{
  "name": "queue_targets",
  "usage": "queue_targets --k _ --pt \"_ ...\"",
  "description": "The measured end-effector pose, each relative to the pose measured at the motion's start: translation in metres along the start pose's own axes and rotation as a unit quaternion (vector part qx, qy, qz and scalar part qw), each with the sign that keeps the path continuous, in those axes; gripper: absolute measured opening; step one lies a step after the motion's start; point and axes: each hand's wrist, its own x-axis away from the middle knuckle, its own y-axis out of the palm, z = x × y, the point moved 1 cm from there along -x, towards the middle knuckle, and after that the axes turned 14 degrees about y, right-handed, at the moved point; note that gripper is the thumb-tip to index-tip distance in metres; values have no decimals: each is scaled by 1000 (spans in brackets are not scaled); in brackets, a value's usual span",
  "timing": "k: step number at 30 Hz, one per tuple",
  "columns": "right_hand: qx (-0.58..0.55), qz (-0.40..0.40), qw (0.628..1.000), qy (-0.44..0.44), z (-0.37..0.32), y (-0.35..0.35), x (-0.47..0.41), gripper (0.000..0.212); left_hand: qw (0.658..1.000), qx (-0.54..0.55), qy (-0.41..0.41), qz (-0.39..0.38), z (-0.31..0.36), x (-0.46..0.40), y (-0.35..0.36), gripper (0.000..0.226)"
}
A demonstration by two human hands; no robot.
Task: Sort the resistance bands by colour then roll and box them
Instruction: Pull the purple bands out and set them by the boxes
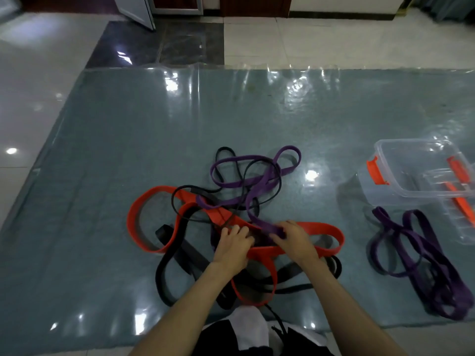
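Grey-blue mat [128, 129] under a clear shiny sheet, spread on a tiled floor [30, 80]. Largest to smallest:

Tangle of bands at the mat's near-middle. Red band [144, 201] loops toward the left edge and runs right under both hands. Wide black band [177, 255] lies at the near side, partly under the red. Thin black band [226, 150] and a purple band [257, 181] loop on the far side of the tangle.

Sorted purple bands [421, 253] lie apart near the right edge, just nearer than the box.

Clear plastic box [401, 160] with orange latches sits at the right edge, open; its clear lid [462, 222] lies against its near-right side.

Left hand [232, 246] rests on the tangle's middle, fingers curled over the red band; whether it actually grips, cannot tell.

Right hand [293, 241] just beside it, fingers closed round the near end of the purple band, lifted off the red
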Motion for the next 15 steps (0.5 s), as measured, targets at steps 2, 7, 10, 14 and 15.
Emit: queue_targets --k 2,7,10,14,15 --pt "1 29 999 36 7 -8 -3 24 998 46 -34 18 -13 7 -2 37" --pt "73 12 994 76 45 -33 -5 22 952 246 -109 148 -45 26 -18 22" --pt "67 -40 995 64 60 -39 -5 20 920 324 -127 181 -52 26 -36 27" --pt "128 6 992 12 60 -45 0 19 900 367 -120 200 -51 21 -49 25" --pt "146 48 988 14 60 -46 3 18 894 378 -121 209 -52 22 -52 25"
